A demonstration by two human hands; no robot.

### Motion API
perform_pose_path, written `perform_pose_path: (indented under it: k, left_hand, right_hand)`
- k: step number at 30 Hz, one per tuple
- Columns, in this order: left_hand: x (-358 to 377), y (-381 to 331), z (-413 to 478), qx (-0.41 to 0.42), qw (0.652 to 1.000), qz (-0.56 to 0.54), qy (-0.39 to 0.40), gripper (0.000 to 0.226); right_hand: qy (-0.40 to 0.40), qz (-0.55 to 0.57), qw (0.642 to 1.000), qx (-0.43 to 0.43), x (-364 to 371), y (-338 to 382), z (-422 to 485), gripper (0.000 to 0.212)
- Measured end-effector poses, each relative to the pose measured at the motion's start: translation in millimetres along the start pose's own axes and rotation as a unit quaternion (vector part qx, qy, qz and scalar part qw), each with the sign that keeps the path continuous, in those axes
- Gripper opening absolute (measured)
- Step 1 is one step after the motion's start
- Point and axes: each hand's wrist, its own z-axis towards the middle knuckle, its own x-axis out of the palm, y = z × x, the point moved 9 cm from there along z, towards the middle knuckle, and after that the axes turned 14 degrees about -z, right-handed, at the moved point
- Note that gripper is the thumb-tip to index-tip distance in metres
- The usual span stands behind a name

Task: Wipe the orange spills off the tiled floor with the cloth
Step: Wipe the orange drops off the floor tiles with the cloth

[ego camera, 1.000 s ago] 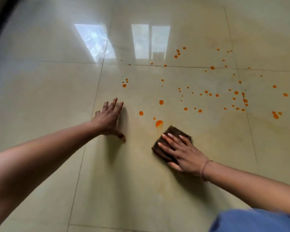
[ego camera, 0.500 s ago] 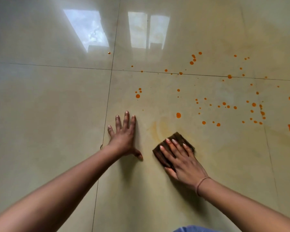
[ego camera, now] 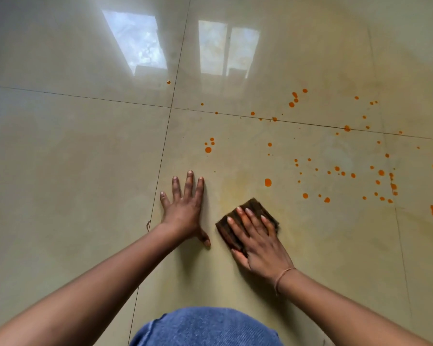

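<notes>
Here the right hand [ego camera: 258,245] lies flat, fingers straight and slightly spread, pressing down on a dark brown, squarish folded cloth [ego camera: 253,205]. The cloth sits under the fingers and the front of the palm, with its far corner poking out past the fingertips and its left edge showing beside the thumb. A thin pinkish thread band [ego camera: 283,278] circles that wrist. Just to the left, apart from the cloth, the left hand [ego camera: 184,208] is planted palm-down with its fingers splayed wide and holding nothing, the thumb pointing towards the cloth. Both rest on the glossy beige tiled floor [ego camera: 73,171]. A faint yellowish smear [ego camera: 231,186] tints the tile just beyond the cloth. The nearest round orange drop [ego camera: 268,182] lies a little past the cloth's far corner, not touching it. More orange spills [ego camera: 380,172] are scattered farther off and to the right, across dark grout lines [ego camera: 169,121]. Pale window reflections [ego camera: 135,41] shine at the far side, and blue denim fabric [ego camera: 205,328] fills the bottom edge.
</notes>
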Motion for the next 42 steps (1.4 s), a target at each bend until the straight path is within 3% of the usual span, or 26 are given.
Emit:
perform_pose_path:
  k: [6, 11, 14, 18, 22, 25, 30, 32, 37, 42]
  left_hand:
    - [0, 5, 1, 0.004, 1.000, 0.002, -0.020, 0.160]
    - [-30, 10, -2, 0.000, 0.998, -0.003, -0.064, 0.152]
    - [-63, 29, 8, -0.053, 0.992, -0.050, -0.101, 0.154]
    - [-69, 48, 34, -0.138, 0.985, -0.097, -0.036, 0.166]
    - [-66, 45, 42, -0.180, 0.978, -0.109, 0.012, 0.173]
    - [-68, 42, 46, -0.206, 0.970, -0.130, 0.023, 0.173]
    - [-65, 46, 52, -0.213, 0.967, -0.136, 0.023, 0.171]
    - [-65, 46, 54, -0.210, 0.967, -0.146, 0.023, 0.170]
    - [-67, 44, 50, -0.216, 0.965, -0.143, 0.028, 0.172]
    - [-66, 46, 54, -0.212, 0.966, -0.147, 0.022, 0.171]
  right_hand:
    - [-0.020, 0.034, 0.989, 0.144, -2, -29, 104, 0.071]
    - [-0.029, 0.041, 0.998, 0.048, 1, -8, 20, 0.074]
    - [-0.045, 0.037, 0.997, 0.048, -5, -21, 80, 0.074]
    - [-0.025, 0.040, 0.992, 0.121, -9, -37, 154, 0.074]
    - [-0.041, 0.037, 0.998, 0.002, -10, -6, 90, 0.074]
    - [-0.059, 0.021, 0.997, -0.051, -15, -13, 117, 0.075]
    - [0.003, 0.027, 0.998, 0.057, -29, -29, 244, 0.080]
    - [0.002, 0.027, 0.997, 0.071, -28, -26, 240, 0.078]
    - [-0.030, 0.015, 0.999, -0.010, -18, -19, 160, 0.075]
    - [0.021, 0.030, 0.998, 0.059, -28, -37, 238, 0.075]
